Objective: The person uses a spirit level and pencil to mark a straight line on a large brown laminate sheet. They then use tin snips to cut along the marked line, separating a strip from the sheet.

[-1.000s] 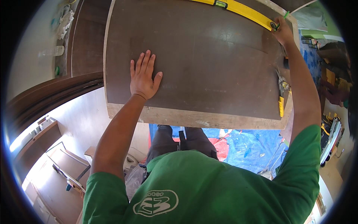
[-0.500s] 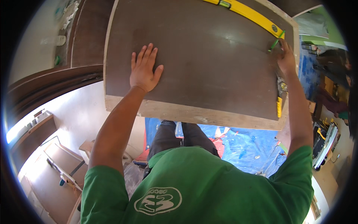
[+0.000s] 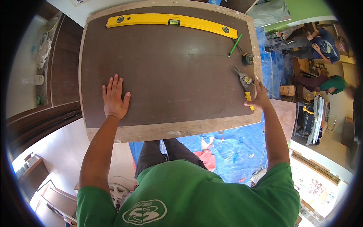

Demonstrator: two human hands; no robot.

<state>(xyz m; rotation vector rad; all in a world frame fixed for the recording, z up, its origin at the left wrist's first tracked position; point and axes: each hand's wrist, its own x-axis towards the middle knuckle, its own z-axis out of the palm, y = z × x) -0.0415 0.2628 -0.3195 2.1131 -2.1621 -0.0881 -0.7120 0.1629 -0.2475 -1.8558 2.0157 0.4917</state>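
Observation:
A large dark brown board point(image 3: 170, 72) with pale wooden edges lies flat in front of me. My left hand point(image 3: 114, 98) rests palm down on its near left part, fingers spread. My right hand point(image 3: 259, 96) sits at the board's right edge, fingers apart, touching a yellow-handled tool point(image 3: 246, 89) that lies there. A long yellow spirit level point(image 3: 172, 22) stretches along the far edge. A green pencil point(image 3: 235, 45) and a small tape measure point(image 3: 248, 58) lie at the far right corner.
A blue tarp point(image 3: 227, 151) covers the floor below the board, near my legs. Two people point(image 3: 321, 49) crouch at the far right among tools and a saw machine point(image 3: 314, 117). Dark wooden panels point(image 3: 60, 68) stand at the left.
My right hand has come back from the green pencil at the far corner to the yellow-handled tool at the right edge. The pencil now lies loose on the board. My view has shifted.

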